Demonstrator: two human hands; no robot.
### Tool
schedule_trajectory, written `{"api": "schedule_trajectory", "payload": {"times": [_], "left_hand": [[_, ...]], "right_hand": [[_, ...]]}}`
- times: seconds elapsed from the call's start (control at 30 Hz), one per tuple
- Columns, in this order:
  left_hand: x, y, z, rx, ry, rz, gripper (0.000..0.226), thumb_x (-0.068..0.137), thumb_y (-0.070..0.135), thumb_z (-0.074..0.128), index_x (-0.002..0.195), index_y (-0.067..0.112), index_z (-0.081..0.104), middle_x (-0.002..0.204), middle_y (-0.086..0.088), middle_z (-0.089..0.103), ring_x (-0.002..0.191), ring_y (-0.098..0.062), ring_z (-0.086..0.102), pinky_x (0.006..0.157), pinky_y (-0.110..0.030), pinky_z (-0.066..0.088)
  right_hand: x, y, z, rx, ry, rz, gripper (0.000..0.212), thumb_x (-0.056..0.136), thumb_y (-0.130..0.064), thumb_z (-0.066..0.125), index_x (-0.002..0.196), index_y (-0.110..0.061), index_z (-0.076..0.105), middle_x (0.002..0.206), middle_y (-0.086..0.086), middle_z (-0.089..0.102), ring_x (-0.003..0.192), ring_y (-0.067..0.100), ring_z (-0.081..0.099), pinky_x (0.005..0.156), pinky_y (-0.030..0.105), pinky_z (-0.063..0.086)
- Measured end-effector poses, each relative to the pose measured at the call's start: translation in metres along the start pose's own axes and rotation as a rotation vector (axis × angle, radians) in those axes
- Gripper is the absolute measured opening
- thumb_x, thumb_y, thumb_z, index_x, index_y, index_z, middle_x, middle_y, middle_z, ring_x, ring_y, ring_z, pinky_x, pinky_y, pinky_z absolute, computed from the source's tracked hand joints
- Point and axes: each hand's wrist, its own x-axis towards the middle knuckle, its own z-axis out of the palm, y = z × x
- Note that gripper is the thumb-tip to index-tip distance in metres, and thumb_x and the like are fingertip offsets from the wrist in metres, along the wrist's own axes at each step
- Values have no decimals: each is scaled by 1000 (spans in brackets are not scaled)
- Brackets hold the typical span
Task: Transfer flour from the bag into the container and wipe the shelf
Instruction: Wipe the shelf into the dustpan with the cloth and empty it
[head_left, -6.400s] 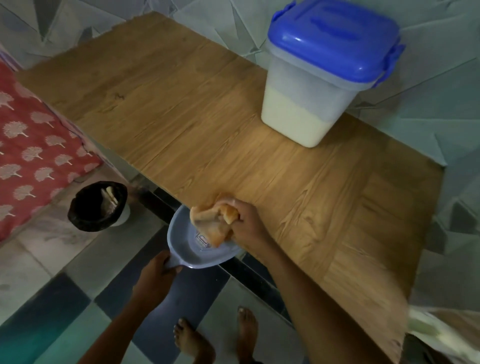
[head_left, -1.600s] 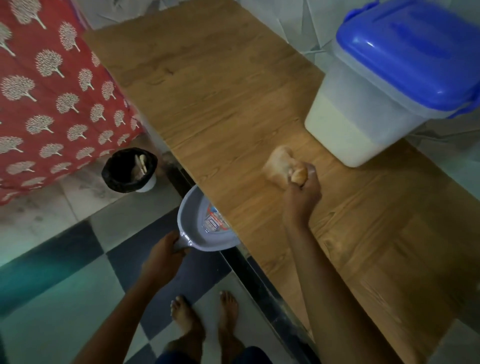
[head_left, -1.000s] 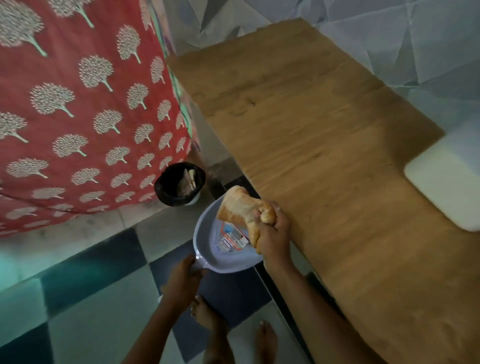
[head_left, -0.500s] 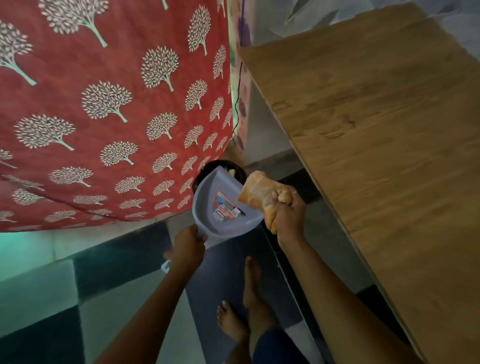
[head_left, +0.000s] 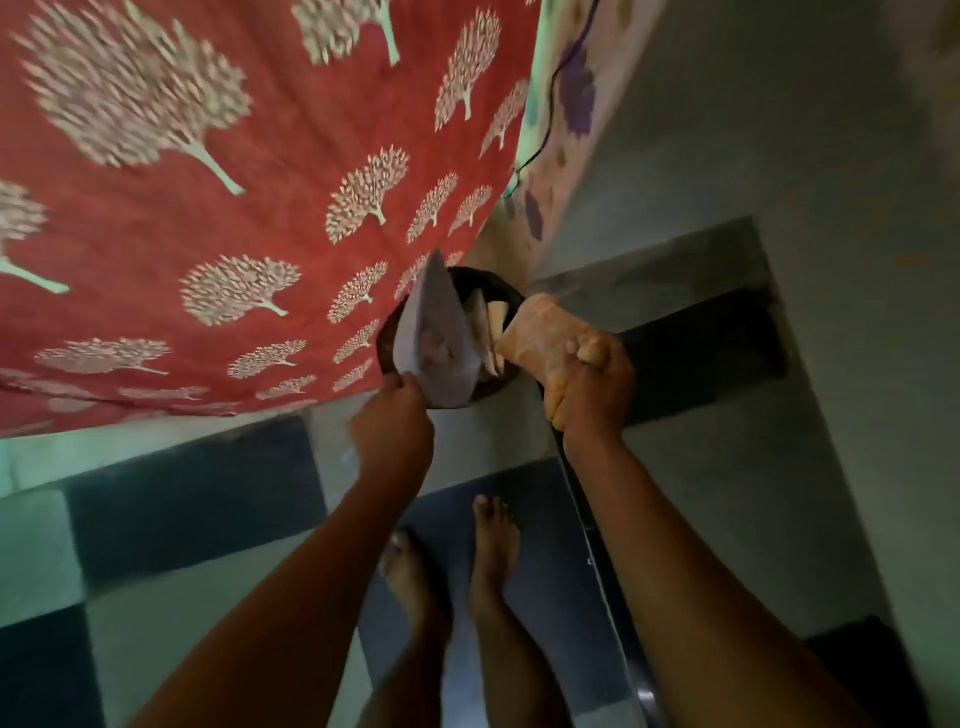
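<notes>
Now, cloth: one, soft and light, likely to bunch; best gripped as a wad.
Right hand: fist closed round the cloth, just beside the bin.
Dustpan: one, stiff plastic, probably light, tipped steeply over the bin.
Left hand: closed on its handle end.
Bin: one, on the floor.

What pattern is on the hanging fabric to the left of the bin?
Red fabric printed with pale tree motifs, clearest in the head view.
</notes>
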Motion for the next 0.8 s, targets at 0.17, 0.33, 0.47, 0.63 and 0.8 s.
{"api": "schedule_trajectory", "payload": {"times": [0.17,0.33,0.47,0.63,0.8], "left_hand": [[55,9,38,184,-81,176,29,88,7,65,116,5,61,112,-14,62,93,-35,68,67,-41,51],[75,-1,49,258,-107,253,36,89,6,59,125,7,59,118,-13,60,101,-37,66,70,-42,51],[88,-11,51,239,-121,256,39,90,6,57,130,9,56,118,-12,60,102,-37,68,74,-46,53],[86,-25,66,102,-64,164,42,87,2,60,128,8,53,114,-13,60,95,-38,67,63,-46,49],[78,-33,90,-180,63,-128,32,81,1,56,113,9,58,105,-12,66,98,-37,64,84,-47,43]], "right_hand": [[49,45,39,-31,64,37,33,81,-29,61,107,-9,67,112,12,68,103,29,65,96,48,54],[60,56,50,2,52,25,16,77,-21,55,91,-22,63,97,3,67,91,21,64,87,41,54],[57,50,49,-15,51,-2,32,87,-19,62,117,-8,66,115,6,68,105,21,64,97,37,50],[63,49,53,-7,35,-5,18,94,-10,62,101,-26,60,93,-16,59,98,14,58,89,30,45],[71,53,54,70,72,10,17,94,-14,65,99,-30,63,97,-17,62,89,1,61,91,32,47]]}}
